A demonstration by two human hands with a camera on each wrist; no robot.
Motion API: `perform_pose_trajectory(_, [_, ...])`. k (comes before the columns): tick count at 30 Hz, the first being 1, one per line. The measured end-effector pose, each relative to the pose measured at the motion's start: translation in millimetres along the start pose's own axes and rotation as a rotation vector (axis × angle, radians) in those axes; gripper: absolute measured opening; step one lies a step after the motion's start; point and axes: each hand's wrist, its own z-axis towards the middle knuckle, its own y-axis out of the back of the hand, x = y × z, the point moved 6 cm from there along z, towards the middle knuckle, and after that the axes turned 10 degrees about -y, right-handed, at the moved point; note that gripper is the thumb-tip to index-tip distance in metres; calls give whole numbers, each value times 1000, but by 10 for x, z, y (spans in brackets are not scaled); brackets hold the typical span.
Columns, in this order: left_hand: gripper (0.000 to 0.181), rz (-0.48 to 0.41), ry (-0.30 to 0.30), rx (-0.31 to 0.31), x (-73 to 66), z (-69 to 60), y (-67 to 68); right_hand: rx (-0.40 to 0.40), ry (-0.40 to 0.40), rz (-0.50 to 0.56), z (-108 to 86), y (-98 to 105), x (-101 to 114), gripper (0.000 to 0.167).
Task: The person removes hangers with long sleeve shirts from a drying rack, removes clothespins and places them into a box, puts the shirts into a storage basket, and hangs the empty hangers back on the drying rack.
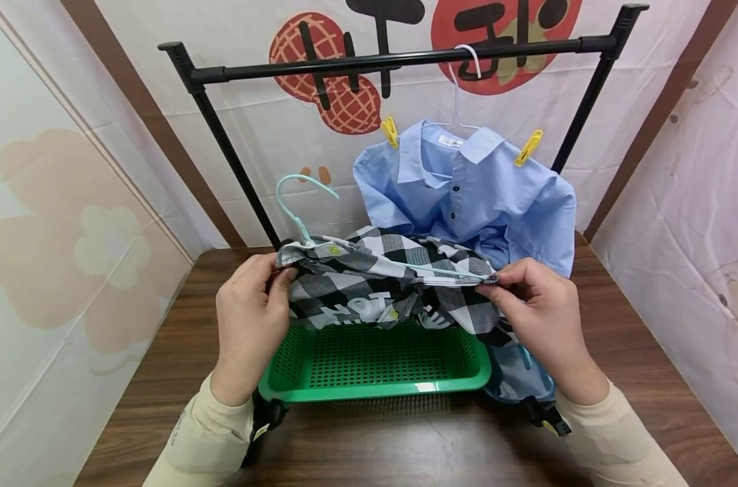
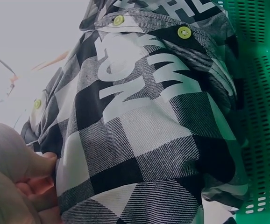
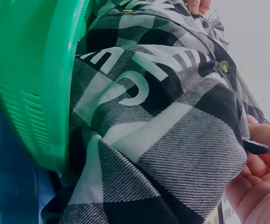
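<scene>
Between both hands a black-and-white checked shirt (image 1: 356,291) with white lettering and yellow-green buttons is stretched sideways. My left hand (image 1: 253,318) pinches its upper left corner between thumb and fingers. At the opposite end, my right hand (image 1: 542,318) pinches the other corner, by the tip of a light-blue hanger (image 1: 302,182). The hanger's hook stands up free at the left, and part of its bar shows along the shirt's top edge. In the left wrist view the checked shirt (image 2: 139,140) hangs beside the thumb; the right wrist view shows its other side (image 3: 186,144).
Below the shirt stands a green basket (image 1: 375,390), with a blue container (image 1: 509,385) at its right. Behind, a light-blue shirt (image 1: 466,189) hangs on a white hanger (image 1: 456,101) from a black rack (image 1: 344,64), with yellow clothespins (image 1: 529,147) at its shoulders.
</scene>
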Motion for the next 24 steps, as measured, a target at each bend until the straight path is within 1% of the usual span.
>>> perform_pose_trajectory(6, [8, 7, 7, 3, -18, 11, 1, -48, 3, 25, -8, 18, 11, 25])
perform_pose_trajectory(13, [9, 13, 36, 5, -8, 12, -13, -66, 0, 65, -13, 23, 15, 26])
perform_pose_trajectory(20, [9, 6, 46, -3, -22, 25, -38, -102, -47, 72, -13, 42, -21, 25])
perform_pose_trajectory(24, [9, 12, 49, 1, -26, 22, -49, -106, -75, 47, -4, 50, -50, 25])
